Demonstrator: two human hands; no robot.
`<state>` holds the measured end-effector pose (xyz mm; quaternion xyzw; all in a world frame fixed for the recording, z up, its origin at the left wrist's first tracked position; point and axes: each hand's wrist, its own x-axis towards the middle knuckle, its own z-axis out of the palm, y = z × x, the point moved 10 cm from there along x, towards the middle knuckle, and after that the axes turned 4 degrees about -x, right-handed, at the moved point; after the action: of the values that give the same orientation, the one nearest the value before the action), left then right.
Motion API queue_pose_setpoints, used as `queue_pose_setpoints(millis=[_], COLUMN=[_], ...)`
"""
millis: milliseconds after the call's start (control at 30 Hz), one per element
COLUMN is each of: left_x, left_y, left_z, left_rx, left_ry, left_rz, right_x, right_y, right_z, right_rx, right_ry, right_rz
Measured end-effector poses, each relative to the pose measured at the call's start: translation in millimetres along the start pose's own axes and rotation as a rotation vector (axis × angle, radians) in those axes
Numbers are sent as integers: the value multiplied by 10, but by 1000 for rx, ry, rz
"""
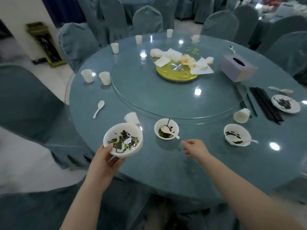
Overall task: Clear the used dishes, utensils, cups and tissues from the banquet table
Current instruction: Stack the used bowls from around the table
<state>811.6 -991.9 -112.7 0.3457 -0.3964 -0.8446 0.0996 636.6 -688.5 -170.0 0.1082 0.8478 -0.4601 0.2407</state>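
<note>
head view, looking down, table (166, 163) near

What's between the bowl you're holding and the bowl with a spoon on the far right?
Another bowl with a spoon sits between the held bowl and the right bowl, seen in the head view.

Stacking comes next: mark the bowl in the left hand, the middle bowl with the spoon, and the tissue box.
held bowl (132, 145): head view, right rim
middle bowl (173, 126): head view, inner wall
tissue box (232, 70): head view, near side
</note>
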Motion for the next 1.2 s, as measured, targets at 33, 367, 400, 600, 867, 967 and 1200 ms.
queue_pose_setpoints(millis=[33, 367, 400, 600, 867, 967, 1200], left_x=[51, 443, 476, 717, 967, 992, 1003], left_y=[-1, -195, -223, -453, -888, -1031, -1313], left_z=[0, 149, 190, 653, 1711, 2022, 2331], left_rx=[1, 3, 4, 29, 118, 140, 165], left_ry=[26, 182, 183, 114, -129, -171, -183], left_rz=[1, -28, -36, -97, -173, -179, -202], right_x=[137, 637, 646, 665, 420, 440, 770], right_y=[-39, -149, -158, 111, 909, 1211, 1332], right_z=[36, 256, 189, -562, -2010, -2337, -2542], right_rx=[-1, 23, 32, 121, 110, -6, -238], right_ry=[-25, -199, -194, -65, 384, 471, 424], right_rz=[4, -40, -61, -84, -31, 58, 48])
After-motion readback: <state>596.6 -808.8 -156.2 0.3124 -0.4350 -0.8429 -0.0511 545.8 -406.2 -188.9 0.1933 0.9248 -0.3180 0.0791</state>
